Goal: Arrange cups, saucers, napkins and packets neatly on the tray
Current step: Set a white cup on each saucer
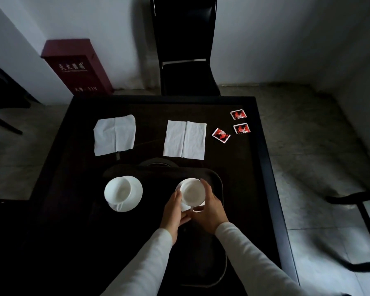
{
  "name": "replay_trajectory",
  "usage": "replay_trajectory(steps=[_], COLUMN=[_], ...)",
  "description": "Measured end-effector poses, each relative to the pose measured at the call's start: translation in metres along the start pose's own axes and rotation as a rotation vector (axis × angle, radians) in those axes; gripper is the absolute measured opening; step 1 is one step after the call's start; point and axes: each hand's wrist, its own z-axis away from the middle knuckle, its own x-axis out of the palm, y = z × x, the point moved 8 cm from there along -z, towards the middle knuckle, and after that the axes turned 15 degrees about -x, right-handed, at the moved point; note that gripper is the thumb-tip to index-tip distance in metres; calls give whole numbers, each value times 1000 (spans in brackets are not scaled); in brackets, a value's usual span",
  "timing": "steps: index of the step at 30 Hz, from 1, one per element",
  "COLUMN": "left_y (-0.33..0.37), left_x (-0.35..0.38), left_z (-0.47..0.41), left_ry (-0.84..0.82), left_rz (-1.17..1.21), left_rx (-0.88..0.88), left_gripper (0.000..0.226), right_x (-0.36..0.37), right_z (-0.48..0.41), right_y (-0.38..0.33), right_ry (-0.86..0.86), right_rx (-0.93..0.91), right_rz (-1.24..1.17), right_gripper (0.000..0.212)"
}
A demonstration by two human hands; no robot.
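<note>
Both hands cradle a white cup [192,192] on its saucer [185,207] over the dark tray [219,182]: left hand [174,210] and right hand [210,208] fingers curled against its sides. A second cup and saucer [123,193], two napkins [114,134] [185,139] and three red packets [233,126] lie on the table [263,150].
</note>
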Motion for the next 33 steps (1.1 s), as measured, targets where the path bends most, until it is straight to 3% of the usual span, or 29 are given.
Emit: replay_trajectory(steps=[14,33], left_y=[2,1], left_x=[5,1], left_z=[-4,-12], left_ry=[-25,18], left_rz=[16,-50], left_rx=[-3,-5], left_gripper=[39,25], right_x=[-4,-4], right_z=[-1,2], right_y=[2,7], right_ry=[0,-29], right_rx=[12,19], right_rz=[38,44], right_gripper=[100,106])
